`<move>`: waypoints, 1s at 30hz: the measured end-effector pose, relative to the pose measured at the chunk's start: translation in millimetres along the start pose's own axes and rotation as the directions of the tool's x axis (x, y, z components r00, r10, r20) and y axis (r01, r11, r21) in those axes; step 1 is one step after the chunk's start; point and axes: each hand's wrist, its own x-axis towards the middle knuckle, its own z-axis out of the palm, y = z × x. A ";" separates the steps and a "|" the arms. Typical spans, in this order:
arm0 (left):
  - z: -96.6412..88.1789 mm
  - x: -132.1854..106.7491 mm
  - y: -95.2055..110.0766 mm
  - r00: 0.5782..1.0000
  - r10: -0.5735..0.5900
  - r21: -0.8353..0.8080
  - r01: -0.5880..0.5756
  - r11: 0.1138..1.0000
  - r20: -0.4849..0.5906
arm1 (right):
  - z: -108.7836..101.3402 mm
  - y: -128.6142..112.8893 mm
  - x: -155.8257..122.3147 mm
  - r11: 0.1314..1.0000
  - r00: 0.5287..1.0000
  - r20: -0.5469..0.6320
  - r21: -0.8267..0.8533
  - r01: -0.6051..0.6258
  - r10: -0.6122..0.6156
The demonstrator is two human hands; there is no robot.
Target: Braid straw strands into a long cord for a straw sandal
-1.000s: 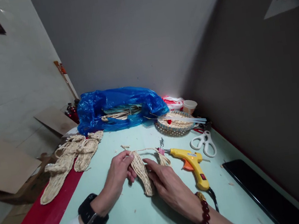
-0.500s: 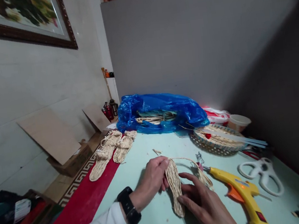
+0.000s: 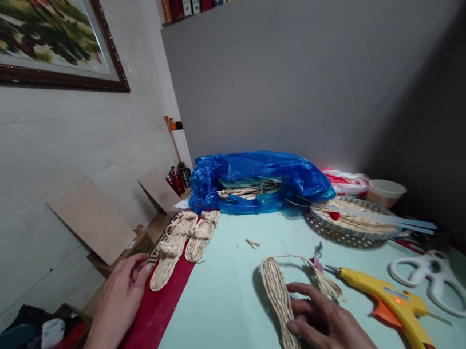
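Observation:
A narrow sole of coiled straw cord (image 3: 279, 304) stands out in front of me over the pale green tabletop. My right hand (image 3: 325, 323) grips its right edge, thumb on the near end and fingers curled behind. From the sole's far end a loose straw strand (image 3: 330, 283) loops right into a small bundle. My left hand (image 3: 122, 294) is off to the left over the red cloth, fingers loosely bent with nothing visible in them. Just beyond its fingertips lie woven straw sandals (image 3: 169, 258), one longer than the other (image 3: 201, 238).
To the right lie a yellow glue gun (image 3: 391, 296) and white-handled scissors (image 3: 434, 279). Behind them are a round woven basket (image 3: 355, 241) and a paper cup (image 3: 385, 192). A blue plastic bag (image 3: 258, 165) with straw stands by the grey panel. Straw scraps (image 3: 252, 243) lie mid-table.
My left hand has let go of the sole and moved left to the sandals. My right hand still holds the sole. The view has tilted up slightly.

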 end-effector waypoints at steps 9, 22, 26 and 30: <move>25.8 31.8 -34.9 0.990 -0.023 -0.059 0.032 0.998 0.138 | 0.2 -2.7 -1.4 1.000 0.999 -0.043 0.027 0.001 0.000; 14.4 17.2 -30.0 0.920 -0.314 -0.484 0.391 0.783 0.235 | 4.5 2.1 -1.4 1.000 0.996 -0.088 0.020 0.016 -0.014; 2.6 -2.6 -7.8 0.891 -0.307 -0.534 0.447 0.718 0.333 | 0.9 0.9 -0.3 0.994 1.000 -0.021 0.105 0.000 0.002; 13.7 -27.5 37.2 0.803 -0.218 -0.581 0.562 0.589 0.555 | 0.3 -5.6 -1.3 0.950 1.000 0.018 0.312 -0.011 0.006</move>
